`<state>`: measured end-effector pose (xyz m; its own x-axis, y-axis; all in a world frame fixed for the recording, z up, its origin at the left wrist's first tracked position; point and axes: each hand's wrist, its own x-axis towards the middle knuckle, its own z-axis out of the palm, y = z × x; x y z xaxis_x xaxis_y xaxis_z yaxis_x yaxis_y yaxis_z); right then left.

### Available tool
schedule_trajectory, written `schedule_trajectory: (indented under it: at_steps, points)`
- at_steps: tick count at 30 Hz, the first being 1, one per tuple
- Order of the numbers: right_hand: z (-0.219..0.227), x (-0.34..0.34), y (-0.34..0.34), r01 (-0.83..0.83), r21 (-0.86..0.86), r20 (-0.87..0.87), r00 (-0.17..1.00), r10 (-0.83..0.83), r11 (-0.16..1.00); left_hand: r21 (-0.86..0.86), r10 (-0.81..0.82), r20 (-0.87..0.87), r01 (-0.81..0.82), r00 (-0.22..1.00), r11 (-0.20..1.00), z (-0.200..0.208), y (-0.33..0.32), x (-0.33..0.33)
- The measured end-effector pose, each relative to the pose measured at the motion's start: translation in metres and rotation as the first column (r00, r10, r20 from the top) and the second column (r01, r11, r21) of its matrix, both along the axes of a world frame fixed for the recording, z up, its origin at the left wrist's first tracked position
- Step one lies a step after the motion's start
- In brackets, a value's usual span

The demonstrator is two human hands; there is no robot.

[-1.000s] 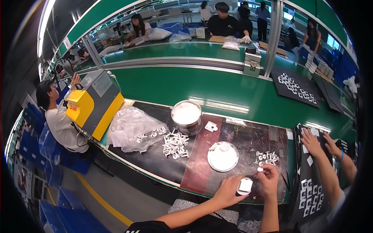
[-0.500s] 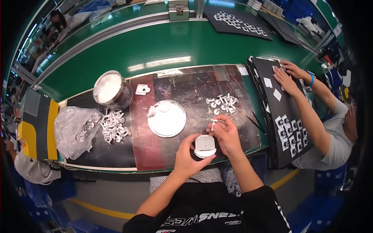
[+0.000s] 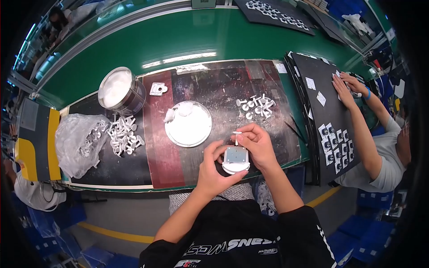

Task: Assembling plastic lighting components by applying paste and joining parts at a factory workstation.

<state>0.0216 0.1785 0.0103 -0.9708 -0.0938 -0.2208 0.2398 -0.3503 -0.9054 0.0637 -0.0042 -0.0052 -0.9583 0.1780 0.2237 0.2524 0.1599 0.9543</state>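
My left hand [image 3: 211, 172] is wrapped round a white rounded housing [image 3: 236, 168] with a square greyish plate [image 3: 236, 155] on its upper face. Between the thumb and fingers of my right hand [image 3: 260, 147] is a small white flat-headed plastic pin [image 3: 237, 139], its head up and its stem pointing down at the far edge of the plate. Whether the stem touches the housing, I cannot tell. Beyond my hands lies a round white dish [image 3: 192, 131] with white clumps on it. Similar pins form a loose pile [image 3: 255, 107] to the right.
Further left are a larger pin pile [image 3: 125, 137], a clear plastic bag [image 3: 73, 149] and a tub [image 3: 133, 100] of white material. A flat white part [image 3: 158, 88] lies near the tub. At right, a co-worker's hands [image 3: 351, 89] rest by black boards [image 3: 333, 105] carrying small parts.
My right hand has brought the pin leftward to the far edge of the plate. The plate looks darker now. The whole view has shifted slightly, and the co-worker's hands have moved a little.
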Motion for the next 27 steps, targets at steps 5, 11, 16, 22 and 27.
schedule_trajectory:
  at_steps: [5,11,16,22,27]
  points:
    - [0.001,0.000,0.001,-0.006,0.018,-0.002,1.000,0.006,1.000,-0.002,-0.003,0.016,0.003,1.000,1.000,-0.003,-0.001,0.000]
    - [0.004,-0.001,0.002,-0.017,0.072,-0.057,0.998,0.021,0.997,0.016,-0.004,0.008,0.004,1.000,1.000,-0.005,-0.002,0.000]
    - [0.003,-0.001,0.005,-0.024,0.049,-0.065,0.998,0.027,0.999,0.052,-0.035,0.077,0.032,0.996,0.998,0.003,-0.002,0.002]
    - [0.007,-0.005,0.016,-0.105,0.183,-0.167,0.976,0.136,0.977,0.023,-0.022,-0.009,0.023,1.000,0.999,-0.001,-0.002,0.002]
    - [0.007,-0.005,0.016,-0.127,0.111,-0.148,0.979,0.142,0.986,0.121,-0.054,-0.008,0.055,0.998,0.991,-0.015,-0.002,0.005]
